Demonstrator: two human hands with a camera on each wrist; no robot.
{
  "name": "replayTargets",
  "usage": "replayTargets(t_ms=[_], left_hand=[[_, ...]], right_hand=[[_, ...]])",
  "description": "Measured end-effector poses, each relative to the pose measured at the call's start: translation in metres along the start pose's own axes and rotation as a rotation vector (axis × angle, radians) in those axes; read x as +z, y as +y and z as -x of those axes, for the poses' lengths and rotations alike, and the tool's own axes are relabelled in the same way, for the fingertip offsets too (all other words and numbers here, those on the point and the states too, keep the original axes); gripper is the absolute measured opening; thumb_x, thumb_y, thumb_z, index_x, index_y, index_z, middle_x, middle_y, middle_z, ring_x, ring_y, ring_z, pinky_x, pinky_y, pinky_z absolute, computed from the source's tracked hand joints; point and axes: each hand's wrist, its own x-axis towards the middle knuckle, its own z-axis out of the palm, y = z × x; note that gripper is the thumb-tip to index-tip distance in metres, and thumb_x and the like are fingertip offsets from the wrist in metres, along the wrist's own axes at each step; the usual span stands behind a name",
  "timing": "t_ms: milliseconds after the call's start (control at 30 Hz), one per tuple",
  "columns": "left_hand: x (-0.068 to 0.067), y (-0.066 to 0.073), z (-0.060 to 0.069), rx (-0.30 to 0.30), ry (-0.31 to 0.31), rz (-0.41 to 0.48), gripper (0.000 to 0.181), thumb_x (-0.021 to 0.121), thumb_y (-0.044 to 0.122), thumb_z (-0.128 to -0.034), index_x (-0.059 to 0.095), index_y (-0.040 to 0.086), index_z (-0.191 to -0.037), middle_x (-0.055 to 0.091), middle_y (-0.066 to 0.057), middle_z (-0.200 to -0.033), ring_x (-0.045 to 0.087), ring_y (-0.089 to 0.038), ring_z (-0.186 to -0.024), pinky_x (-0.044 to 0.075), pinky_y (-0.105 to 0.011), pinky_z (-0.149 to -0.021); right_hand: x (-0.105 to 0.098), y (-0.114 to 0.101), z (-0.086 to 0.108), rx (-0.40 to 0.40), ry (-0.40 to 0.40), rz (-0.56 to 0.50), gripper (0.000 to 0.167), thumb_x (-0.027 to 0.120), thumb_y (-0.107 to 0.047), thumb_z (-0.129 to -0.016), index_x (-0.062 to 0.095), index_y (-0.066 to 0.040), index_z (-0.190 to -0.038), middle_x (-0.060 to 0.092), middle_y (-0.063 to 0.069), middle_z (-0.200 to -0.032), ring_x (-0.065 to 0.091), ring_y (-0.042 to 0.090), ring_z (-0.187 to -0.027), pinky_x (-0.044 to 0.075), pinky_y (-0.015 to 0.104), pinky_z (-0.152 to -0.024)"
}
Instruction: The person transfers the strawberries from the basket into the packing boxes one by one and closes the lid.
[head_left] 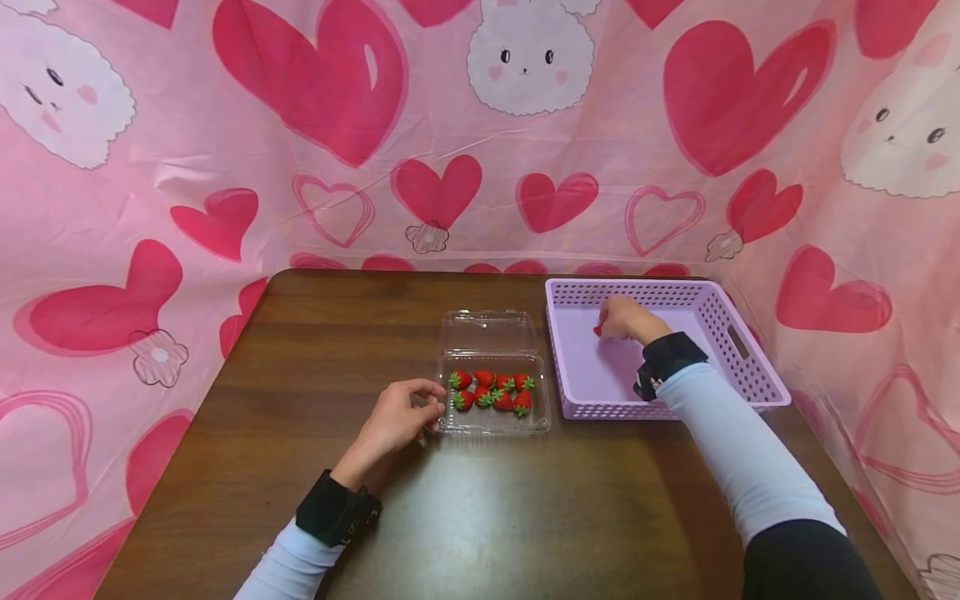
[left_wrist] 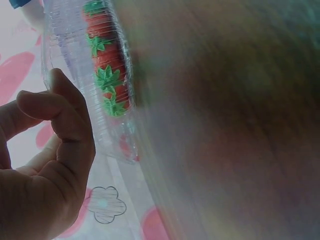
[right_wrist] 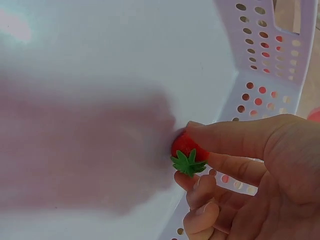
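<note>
My right hand (head_left: 628, 319) pinches a red strawberry (right_wrist: 187, 151) with a green leafy cap between thumb and fingers. It is inside the lilac basket (head_left: 581, 367), low over the floor near the far left. My left hand (head_left: 401, 414) is at the left side of a clear plastic clamshell box (head_left: 491, 429), its bent fingers against the box wall; no firm grip shows. Several strawberries (head_left: 483, 399) lie in two rows in the box's base. The hinged lid (head_left: 489, 332) is folded back away from me. In the left wrist view, strawberries (left_wrist: 108, 76) show through the box wall.
The brown wooden table (head_left: 330, 333) carries the box on its middle and the basket at the right, side by side with a narrow gap. The basket has perforated walls and a handle slot. A pink heart-patterned cloth (head_left: 555, 142) hangs behind and at both sides.
</note>
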Motion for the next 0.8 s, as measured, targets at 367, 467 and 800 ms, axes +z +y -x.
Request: replayTargets(t_ms=[367,467,800], left_hand=[[-0.0006,-0.0007,0.0002,-0.007,-0.001,0.003,0.018,0.074,0.004,-0.0977,0.074,0.001,-0.115,0.069,-0.007,-0.077,0.068,-0.034,-0.065,0.052,-0.037,-0.050],[-0.0007,-0.0001,0.0005,-0.017,0.001,0.002,0.018,0.075,0.005,-0.0974,0.074,0.001,-0.115,0.069,-0.007,-0.079,0.069,-0.034,-0.065,0.052,-0.036,-0.050],[-0.0006,0.0004,0.0006,-0.033,0.006,-0.008,0.020,0.076,0.005,-0.0959,0.074,0.002,-0.115,0.070,-0.005,-0.080,0.068,-0.035,-0.064,0.053,-0.037,-0.050]], right_hand=[[0.0032,-0.0012,-0.0023,0.029,-0.001,0.030,0.024,0.073,-0.009,-0.094,0.066,0.007,-0.111,0.065,0.022,-0.102,0.061,0.036,-0.093,0.056,0.047,-0.080],[0.0039,0.0004,-0.0034,0.026,0.004,0.038,0.025,0.072,-0.009,-0.093,0.065,0.007,-0.110,0.065,0.022,-0.101,0.061,0.036,-0.092,0.056,0.047,-0.079],[-0.0011,-0.0006,0.0002,-0.036,0.024,0.083,0.021,0.073,-0.010,-0.090,0.069,0.006,-0.101,0.065,0.018,-0.094,0.060,0.033,-0.088,0.054,0.046,-0.076]])
